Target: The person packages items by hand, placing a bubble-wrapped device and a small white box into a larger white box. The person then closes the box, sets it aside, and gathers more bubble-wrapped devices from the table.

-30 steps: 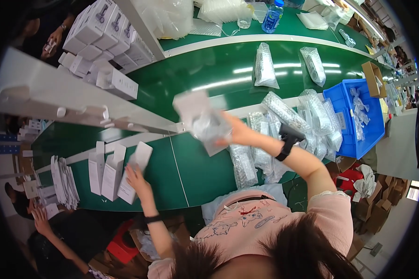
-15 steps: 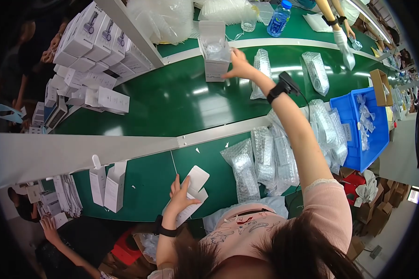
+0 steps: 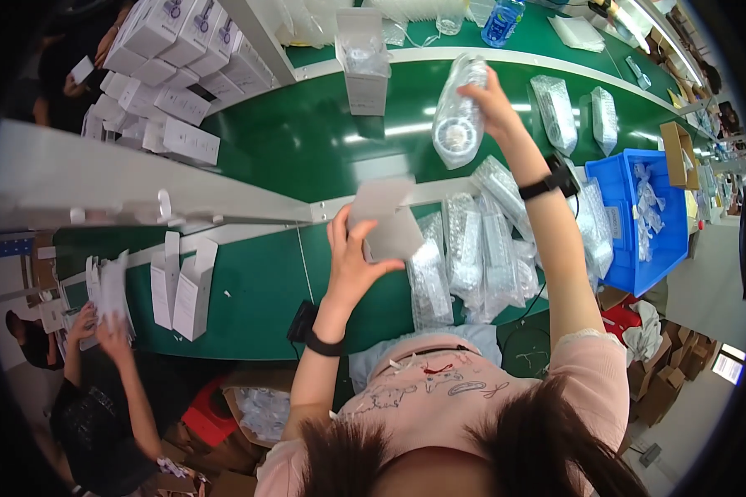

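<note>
Head view. Blue bin (image 3: 671, 236) taken as landmark; both grips are loaded now.

Right grip (image 3: 493, 103): left of the bin and beyond it, clamped on a bubble-wrapped piece (image 3: 452, 116), fingers along its near-right side. Piece held tilted, a pale ring showing at its lower end. Change: half a second back this hand was at the standing carton (image 3: 365, 95), which now stands untouched well to the bin's left, flap up, clear wrap showing inside.

Left grip (image 3: 352, 265): left of the bin, nearer than the piece; thumb and fingers closed around an open white carton (image 3: 392, 236). Change: carton has come up and across, from low over the worktop (image 3: 261, 273) to near the row of wrapped packs (image 3: 466, 253). Flap raised; motion blur, contents hard to judge. Reading: container and piece are now each in hand, well apart from one another.

Elsewhere: packs lie just left of the bin; two loose wrapped packs (image 3: 554, 114) sit beyond it. Two white boxes (image 3: 192, 298) far left of it; past them, a co-worker's hands (image 3: 118, 335) at white sheets, blurred.
</note>
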Demonstrator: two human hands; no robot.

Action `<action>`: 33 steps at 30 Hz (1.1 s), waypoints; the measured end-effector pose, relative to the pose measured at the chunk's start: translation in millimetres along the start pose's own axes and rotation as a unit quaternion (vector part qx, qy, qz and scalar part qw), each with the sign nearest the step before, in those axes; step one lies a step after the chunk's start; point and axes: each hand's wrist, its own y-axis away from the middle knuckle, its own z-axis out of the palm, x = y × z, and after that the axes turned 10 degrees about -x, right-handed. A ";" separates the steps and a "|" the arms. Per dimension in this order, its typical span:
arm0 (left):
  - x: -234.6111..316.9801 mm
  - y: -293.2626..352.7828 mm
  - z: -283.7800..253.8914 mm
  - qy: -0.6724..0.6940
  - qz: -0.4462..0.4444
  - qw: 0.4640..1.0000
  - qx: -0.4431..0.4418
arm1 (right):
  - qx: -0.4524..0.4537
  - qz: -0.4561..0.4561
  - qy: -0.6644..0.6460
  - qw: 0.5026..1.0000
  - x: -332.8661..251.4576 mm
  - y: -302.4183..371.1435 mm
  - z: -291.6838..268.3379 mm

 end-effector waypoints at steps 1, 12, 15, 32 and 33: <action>-4.7 -1.4 7.1 0.000 0.021 1.000 0.009 | 0.002 0.002 0.002 1.000 -16.8 24.8 7.7; -20.7 7.5 65.1 0.164 -0.025 0.970 0.179 | 0.236 -0.275 0.135 0.922 41.7 150.1 133.6; -26.3 11.5 73.8 0.174 -0.005 0.958 0.230 | 0.060 -0.316 0.492 0.809 36.5 163.7 134.6; -24.7 43.4 27.1 0.049 -0.040 0.986 0.157 | -0.296 -0.131 0.812 0.485 103.9 96.0 -86.3; -19.0 43.1 22.9 -0.024 -0.074 0.989 0.130 | -0.315 -0.108 0.816 0.473 101.8 97.9 -89.4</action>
